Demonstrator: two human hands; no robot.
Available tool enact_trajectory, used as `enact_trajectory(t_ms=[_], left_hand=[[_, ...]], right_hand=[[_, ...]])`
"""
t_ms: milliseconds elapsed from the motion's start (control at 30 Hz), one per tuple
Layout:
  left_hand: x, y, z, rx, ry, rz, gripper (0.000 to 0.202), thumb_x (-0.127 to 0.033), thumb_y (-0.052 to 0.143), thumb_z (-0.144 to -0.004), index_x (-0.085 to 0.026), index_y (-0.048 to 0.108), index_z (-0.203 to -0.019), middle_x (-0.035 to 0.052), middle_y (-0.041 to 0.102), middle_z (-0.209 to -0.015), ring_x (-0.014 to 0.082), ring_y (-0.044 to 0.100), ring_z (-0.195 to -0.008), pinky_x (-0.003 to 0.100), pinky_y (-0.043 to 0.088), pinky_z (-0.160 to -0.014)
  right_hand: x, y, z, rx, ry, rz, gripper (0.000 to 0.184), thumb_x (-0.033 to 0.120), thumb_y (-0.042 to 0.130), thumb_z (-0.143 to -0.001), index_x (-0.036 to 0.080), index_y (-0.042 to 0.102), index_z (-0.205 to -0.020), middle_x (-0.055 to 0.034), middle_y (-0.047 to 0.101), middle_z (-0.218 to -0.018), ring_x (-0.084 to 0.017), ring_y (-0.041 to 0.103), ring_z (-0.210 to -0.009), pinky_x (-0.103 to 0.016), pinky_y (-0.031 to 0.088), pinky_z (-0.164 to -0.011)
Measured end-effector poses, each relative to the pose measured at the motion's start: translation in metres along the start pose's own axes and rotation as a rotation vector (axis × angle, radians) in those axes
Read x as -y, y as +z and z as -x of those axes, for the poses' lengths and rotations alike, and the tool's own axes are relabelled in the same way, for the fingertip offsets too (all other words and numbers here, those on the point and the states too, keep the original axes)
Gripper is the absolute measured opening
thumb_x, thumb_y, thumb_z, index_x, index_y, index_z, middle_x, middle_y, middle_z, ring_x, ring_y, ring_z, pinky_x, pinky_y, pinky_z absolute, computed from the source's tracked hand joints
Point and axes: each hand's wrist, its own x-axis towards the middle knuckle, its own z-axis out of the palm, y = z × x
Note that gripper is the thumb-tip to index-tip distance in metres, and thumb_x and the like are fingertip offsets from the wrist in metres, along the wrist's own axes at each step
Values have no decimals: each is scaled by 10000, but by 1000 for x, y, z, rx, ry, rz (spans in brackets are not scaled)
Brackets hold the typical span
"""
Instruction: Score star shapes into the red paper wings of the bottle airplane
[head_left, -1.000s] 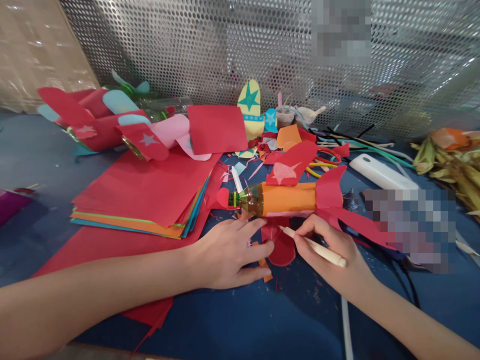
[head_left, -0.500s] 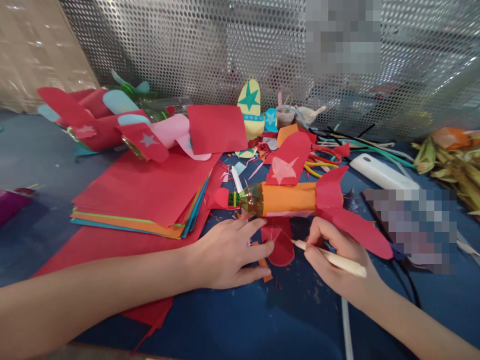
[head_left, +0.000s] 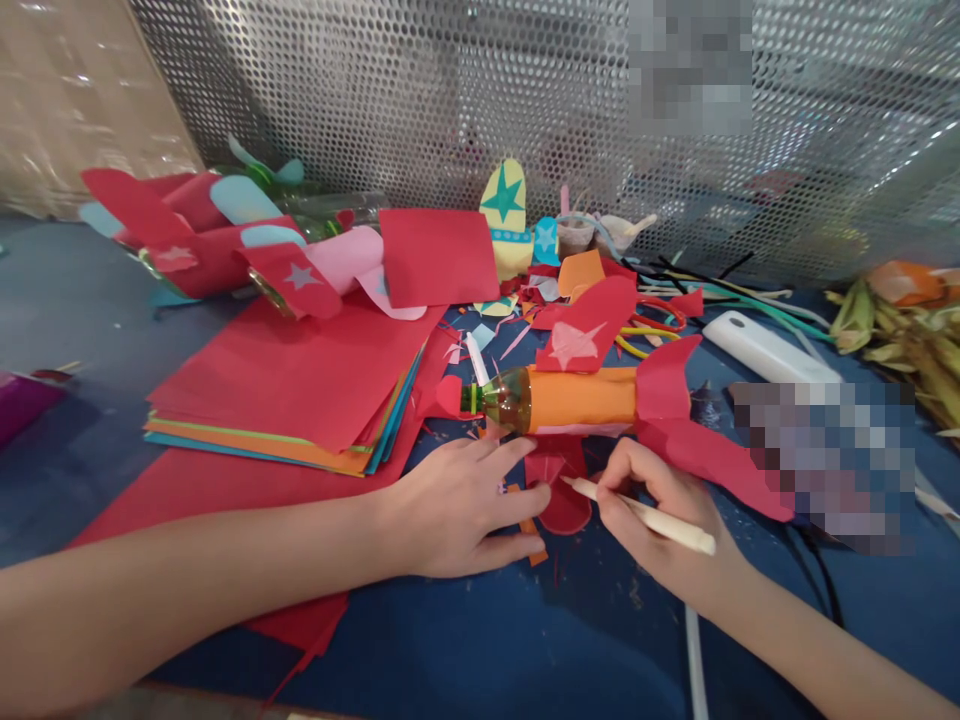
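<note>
Gripping a cream pen, R hand has its fingers pinched round the barrel, tip at the near red wing w/ faint pale lines. L hand lies fingers spread, grasping nothing, one fingertip on the wing. Orange-wrapped bottle's just beyond, on the table, right of the paper stack from where I'm standing.

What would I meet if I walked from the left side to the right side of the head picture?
Purple thing → stack of colored paper → left hand → right hand holding a cream pen → long white thing → dry, husk-like leaves.
</note>
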Motion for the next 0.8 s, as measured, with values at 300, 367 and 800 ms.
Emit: enact_trajectory(t_ms=[300,367,800], left_hand=[[-1,1,1,14,-11,8,384,-498,372,-939,-224,596,-1087,173,561,-1145,250,590,-789,411,528,-657],[-1,1,1,24,-19,10,385,-502,371,-938,-228,594,-1090,165,560,-1144,251,589,-804,409,527,-664],[0,0,-1,71,-28,4,385,-513,369,-938,-239,603,-1074,143,563,-1109,234,573,-776,376,514,-641]], right_hand=[[-2,3,-4,60,38,-22,126,164,506,-831,223,439,-743,76,467,-579,-67,448,-442,-174,357,-429],[-2,5,-5,76,59,-45,123,174,513,-836,221,446,-744,75,481,-579,-67,453,-441,-173,354,-420],[3,8,-9,85,162,-88,104,297,538,-861,219,519,-796,5,641,-699,-128,607,-575,-221,462,-506]])
